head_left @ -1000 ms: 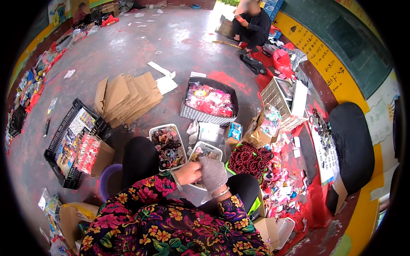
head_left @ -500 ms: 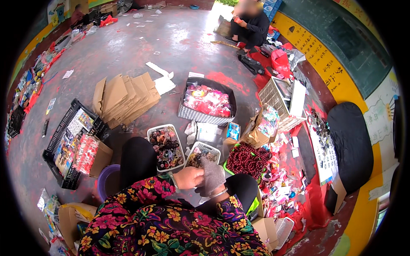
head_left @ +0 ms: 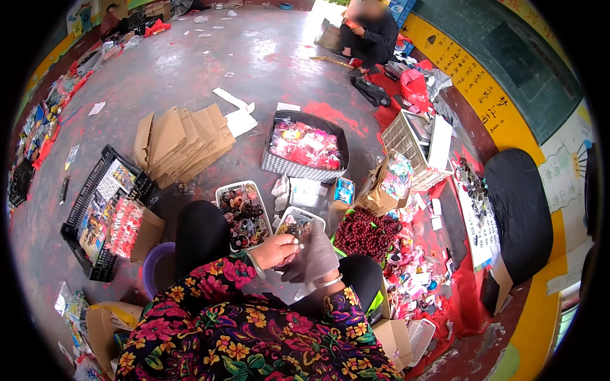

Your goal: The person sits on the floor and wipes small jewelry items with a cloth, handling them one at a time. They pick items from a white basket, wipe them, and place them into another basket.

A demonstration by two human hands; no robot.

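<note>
My left hand (head_left: 273, 250) is bare and closed in a pinch; whatever is at its fingertips is too small to name. Close beside it my right hand (head_left: 314, 259) wears a thin greyish-brown glove, and its fingers are smeared by motion. Both hands are over my lap, at the near edge of a small white basket (head_left: 319, 220) of small mixed pieces, partly hidden by them. Left of that stands a larger white basket (head_left: 220, 202) full of dark and coloured hair ties. To the right, dark red beads (head_left: 365, 236) fill a green-rimmed tray.
A grey woven bin (head_left: 304, 166) holds pink plastic packets. Flattened cardboard (head_left: 184, 143) and a black crate (head_left: 101, 273) lie left, near a purple basin (head_left: 152, 270). Small goods spread over red cloth at right, below a white crate (head_left: 406, 136). Another person (head_left: 372, 41) sits farther back.
My gloved right hand has turned and its fingers have shifted, now blurred beside the left. My left hand has risen slightly, still pinched. The view has moved a little.
</note>
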